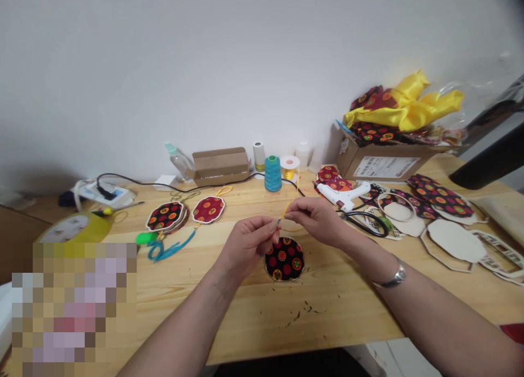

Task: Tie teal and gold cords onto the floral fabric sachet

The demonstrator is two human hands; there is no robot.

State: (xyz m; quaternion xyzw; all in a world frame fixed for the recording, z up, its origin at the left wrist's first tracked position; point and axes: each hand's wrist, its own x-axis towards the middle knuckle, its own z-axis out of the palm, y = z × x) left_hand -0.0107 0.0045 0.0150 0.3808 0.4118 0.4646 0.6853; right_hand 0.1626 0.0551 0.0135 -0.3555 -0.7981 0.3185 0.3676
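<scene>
Above the middle of the table, my left hand (256,236) is closed in a pinch at the lower end of a yellow cord (284,209). A small dark bit shows at its fingertips, too small to name. My right hand (314,219) meets it from the other side, thumb and finger pinched on the same cord. The cord runs up toward a spool of yellow cord (289,172). Just below my hands lies a round pad of black patterned fabric (284,261), partly covered by my left fingers.
Finished-looking fabric pads with teal tassels (166,217) lie left. A teal thread cone (273,174) stands behind. Right are a white glue gun (344,194), scissors with black handles (368,224), pale cut-out shapes (454,240) and a cardboard box (385,161) of fabric. Dark scraps litter the front.
</scene>
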